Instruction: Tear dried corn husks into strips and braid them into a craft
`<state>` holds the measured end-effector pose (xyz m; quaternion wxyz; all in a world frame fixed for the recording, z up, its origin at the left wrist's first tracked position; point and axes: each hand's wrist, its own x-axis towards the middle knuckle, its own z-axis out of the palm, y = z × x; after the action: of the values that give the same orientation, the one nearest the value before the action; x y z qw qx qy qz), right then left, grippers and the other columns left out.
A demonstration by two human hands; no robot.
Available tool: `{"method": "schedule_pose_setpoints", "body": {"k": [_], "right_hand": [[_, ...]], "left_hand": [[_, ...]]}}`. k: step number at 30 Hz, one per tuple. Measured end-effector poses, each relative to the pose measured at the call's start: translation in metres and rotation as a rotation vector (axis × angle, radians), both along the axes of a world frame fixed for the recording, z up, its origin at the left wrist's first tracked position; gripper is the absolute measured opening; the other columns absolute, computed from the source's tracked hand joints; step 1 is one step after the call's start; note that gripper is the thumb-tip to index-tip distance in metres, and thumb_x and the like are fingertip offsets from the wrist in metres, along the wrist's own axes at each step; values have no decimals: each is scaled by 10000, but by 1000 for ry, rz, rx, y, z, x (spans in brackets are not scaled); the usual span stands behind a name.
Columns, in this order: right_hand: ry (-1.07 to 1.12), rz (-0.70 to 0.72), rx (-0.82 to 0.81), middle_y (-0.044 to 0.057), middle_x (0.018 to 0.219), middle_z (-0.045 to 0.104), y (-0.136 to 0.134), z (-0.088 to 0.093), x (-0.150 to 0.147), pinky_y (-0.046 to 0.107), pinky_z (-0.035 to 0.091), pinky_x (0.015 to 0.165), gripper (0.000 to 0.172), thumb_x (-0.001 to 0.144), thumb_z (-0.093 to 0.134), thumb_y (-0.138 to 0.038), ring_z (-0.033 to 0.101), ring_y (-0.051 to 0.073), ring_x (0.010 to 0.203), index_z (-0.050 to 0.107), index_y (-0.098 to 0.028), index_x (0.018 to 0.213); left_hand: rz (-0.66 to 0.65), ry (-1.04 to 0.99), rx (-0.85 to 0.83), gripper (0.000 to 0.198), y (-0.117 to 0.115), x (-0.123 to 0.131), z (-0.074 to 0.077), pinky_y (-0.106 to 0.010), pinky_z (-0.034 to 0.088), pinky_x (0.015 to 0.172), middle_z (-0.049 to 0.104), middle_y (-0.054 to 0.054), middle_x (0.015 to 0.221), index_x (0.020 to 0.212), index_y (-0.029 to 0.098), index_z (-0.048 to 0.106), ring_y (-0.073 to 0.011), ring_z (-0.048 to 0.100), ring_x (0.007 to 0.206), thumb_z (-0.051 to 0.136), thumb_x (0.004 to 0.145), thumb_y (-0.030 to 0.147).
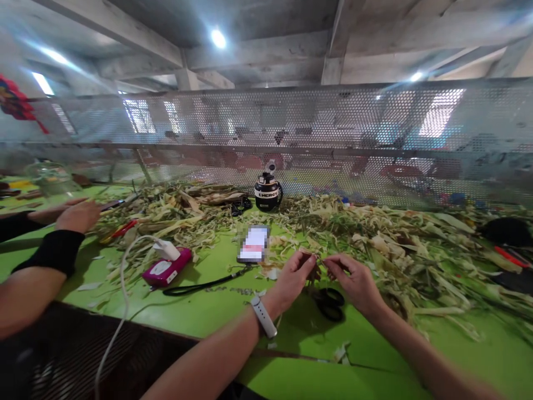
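My left hand (pixel 295 273), with a grey watch band (pixel 264 316) at the wrist, is closed in a pinch over the green table (pixel 233 316). Between its thumb and fingers is a small brownish piece of corn husk (pixel 315 271), mostly covered by the fingers. Facing it, my right hand (pixel 353 279) pinches at the same piece, thumb against forefinger; the fingertips of both hands nearly meet. Black-handled scissors (pixel 330 304) lie on the table just below and between the hands, their blades hidden.
Heaps of husk strips (pixel 400 244) cover the table's back and right. Ahead lie a phone (pixel 253 244) and a black bottle (pixel 267 191); left, a magenta power strip (pixel 167 269) with a white cable. A co-worker's hands (pixel 79 215) are far left. A perforated metal screen (pixel 233 133) stands behind.
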<state>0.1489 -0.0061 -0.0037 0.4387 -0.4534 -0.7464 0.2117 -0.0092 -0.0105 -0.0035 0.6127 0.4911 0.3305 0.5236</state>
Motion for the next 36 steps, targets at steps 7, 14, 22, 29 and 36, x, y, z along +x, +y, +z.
{"method": "schedule_pose_setpoints", "body": {"k": [7,14,22,29,36], "right_hand": [[-137,45,5,34,722,653,-10,8,-4,253,470,598,274,904,429,-431,597,157,631,554,-202,821],[-173,22,153,7,628,597,-8,-2,-5,231,449,540,276,934,383,-355,562,136,545,534,-213,752],[-248,1,102,2,586,546,-3,-3,1,251,405,503,344,938,332,-440,522,140,506,505,-215,742],[82,154,-169,-11,609,527,-4,4,3,227,424,540,382,917,368,-518,498,111,548,471,-200,734],[273,73,-262,-25,571,497,5,3,8,233,410,509,426,834,471,-607,468,108,510,496,-195,726]], "left_hand": [[-7,-78,-72,470,-4,5,2,-227,397,611,509,34,689,757,158,510,-75,471,611,719,624,557],[26,-109,-96,427,-5,7,2,-219,351,553,492,46,608,735,163,491,-73,444,559,695,670,532],[-20,61,-92,470,-2,4,-3,-222,200,442,366,77,492,634,172,438,-46,290,451,624,702,598],[-229,64,-61,405,-9,-5,1,-210,277,469,462,41,515,693,138,549,-48,374,457,634,746,531],[-243,-79,-189,355,-14,-4,8,-257,466,657,625,-14,689,847,147,583,-115,589,618,717,705,444]]}}
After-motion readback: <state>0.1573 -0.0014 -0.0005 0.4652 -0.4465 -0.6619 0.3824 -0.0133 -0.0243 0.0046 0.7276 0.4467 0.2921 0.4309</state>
